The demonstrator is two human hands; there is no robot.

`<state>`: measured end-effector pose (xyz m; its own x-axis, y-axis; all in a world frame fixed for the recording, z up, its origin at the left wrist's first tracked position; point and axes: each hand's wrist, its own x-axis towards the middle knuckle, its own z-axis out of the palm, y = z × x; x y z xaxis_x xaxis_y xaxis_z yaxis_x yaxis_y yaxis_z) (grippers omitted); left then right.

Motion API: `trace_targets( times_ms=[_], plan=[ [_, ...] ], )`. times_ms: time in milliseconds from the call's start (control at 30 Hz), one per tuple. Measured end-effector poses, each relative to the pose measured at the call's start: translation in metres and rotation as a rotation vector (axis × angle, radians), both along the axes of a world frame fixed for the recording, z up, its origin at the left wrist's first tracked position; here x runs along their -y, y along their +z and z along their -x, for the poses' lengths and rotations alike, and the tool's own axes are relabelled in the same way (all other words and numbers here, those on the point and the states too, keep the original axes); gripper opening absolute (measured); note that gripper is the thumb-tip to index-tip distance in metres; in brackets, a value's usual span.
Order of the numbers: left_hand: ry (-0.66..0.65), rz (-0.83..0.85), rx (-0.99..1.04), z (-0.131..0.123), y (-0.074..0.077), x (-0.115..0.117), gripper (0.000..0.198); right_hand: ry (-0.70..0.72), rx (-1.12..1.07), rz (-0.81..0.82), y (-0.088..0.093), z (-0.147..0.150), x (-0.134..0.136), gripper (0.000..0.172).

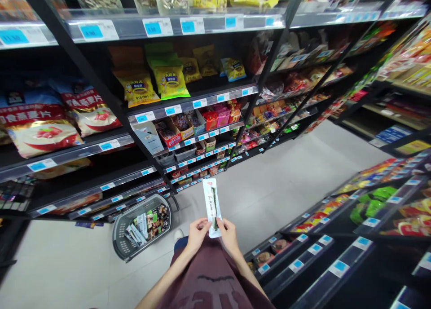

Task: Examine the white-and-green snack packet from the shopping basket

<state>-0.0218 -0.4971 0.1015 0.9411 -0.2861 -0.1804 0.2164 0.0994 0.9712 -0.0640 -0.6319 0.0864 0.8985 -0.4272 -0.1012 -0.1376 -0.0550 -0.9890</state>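
In front of my body I hold a long, narrow snack packet (211,201), pale blue-white with dark print and a dark green strip along its middle. My left hand (198,233) pinches its lower left edge between thumb and fingers. At the lower right edge, my right hand (228,235) grips the same packet with its thumb on the front. The packet stands nearly upright, its top end pointing away from me. Down on the floor to the left is a grey shopping basket (117,237) holding several similar pale packets (137,230) and dark and green wrapped snacks (159,219).
Shelves with yellow snack bags (171,82), red-and-white cereal bags (43,125) and small snack boxes (180,131) line the left and front. A grey tiled floor (269,183) runs ahead between them and the low shelves (323,250) on the right.
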Motion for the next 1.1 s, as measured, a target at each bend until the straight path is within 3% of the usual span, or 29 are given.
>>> trace_targets(
  times_ms=[433,667,933,1100],
  plan=[
    [-0.013,0.097,0.003,0.0,-0.004,0.002,0.036,0.014,-0.009,0.024,-0.004,0.0,0.003,0.046],
    [-0.042,-0.02,0.03,0.0,0.0,0.001,0.027,0.024,0.045,0.009,0.005,-0.001,0.003,0.043],
    [-0.094,-0.121,0.074,-0.001,0.0,-0.004,0.039,0.071,0.107,0.052,0.016,-0.001,0.003,0.035],
    [-0.13,-0.123,0.179,0.001,0.005,-0.004,0.059,0.131,0.143,0.043,0.018,-0.001,0.002,0.028]
  ],
)
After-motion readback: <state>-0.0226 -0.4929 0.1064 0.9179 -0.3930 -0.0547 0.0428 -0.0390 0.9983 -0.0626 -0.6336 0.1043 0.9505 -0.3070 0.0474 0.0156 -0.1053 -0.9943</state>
